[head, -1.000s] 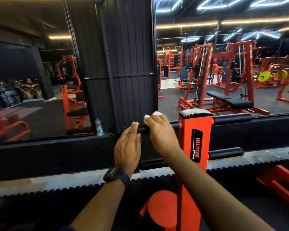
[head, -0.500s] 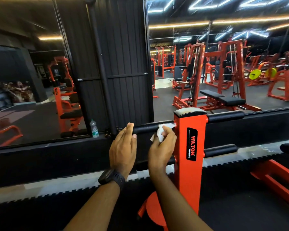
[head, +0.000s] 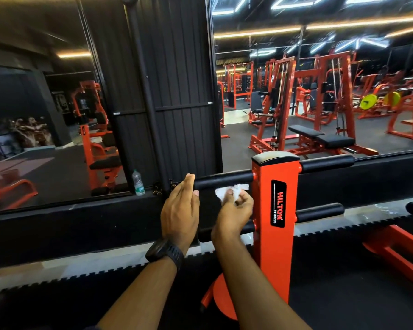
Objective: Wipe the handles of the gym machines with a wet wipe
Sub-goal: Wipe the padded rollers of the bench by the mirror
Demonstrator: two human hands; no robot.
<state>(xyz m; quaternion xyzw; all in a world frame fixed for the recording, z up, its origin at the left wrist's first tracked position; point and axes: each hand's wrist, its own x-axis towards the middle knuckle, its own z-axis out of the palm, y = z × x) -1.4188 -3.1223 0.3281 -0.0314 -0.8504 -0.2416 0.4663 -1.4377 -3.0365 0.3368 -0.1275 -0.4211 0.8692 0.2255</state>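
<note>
An orange upright post (head: 275, 234) marked HILTON FITNESS carries black padded handles on both sides. The upper left handle (head: 224, 180) runs from the post toward my left hand (head: 180, 210), whose straight fingers rest against the handle's free end. My right hand (head: 236, 208) pinches a crumpled white wet wipe (head: 231, 190) just under that handle, close to the post. A lower left handle (head: 204, 234) is partly hidden behind my right wrist. A black watch sits on my left wrist.
Two more black handles (head: 326, 163) (head: 320, 210) stick out on the post's right. A wall mirror behind reflects orange machines and a bench. A water bottle (head: 138, 183) stands on the black ledge at left. Another orange frame (head: 396, 256) lies low at right.
My right hand with the wipe has come off the top of the upper left handle and dropped below it, nearer the post. My left hand stays at the handle's end.
</note>
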